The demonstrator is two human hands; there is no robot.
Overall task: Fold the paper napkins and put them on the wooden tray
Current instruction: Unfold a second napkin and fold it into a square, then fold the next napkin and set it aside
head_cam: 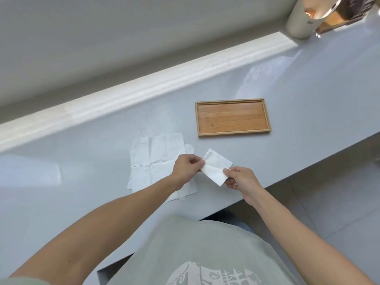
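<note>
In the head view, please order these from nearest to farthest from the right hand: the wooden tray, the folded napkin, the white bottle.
1. Folded napkin, pinched by the right hand.
2. Wooden tray, beyond the hands.
3. White bottle, far right corner.

White print on the shirt (213, 273) and the bottle's (302, 19) lettering cannot be read

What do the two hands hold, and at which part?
Both hold one folded napkin: left hand pinches its left end, right hand its lower right edge.
</note>
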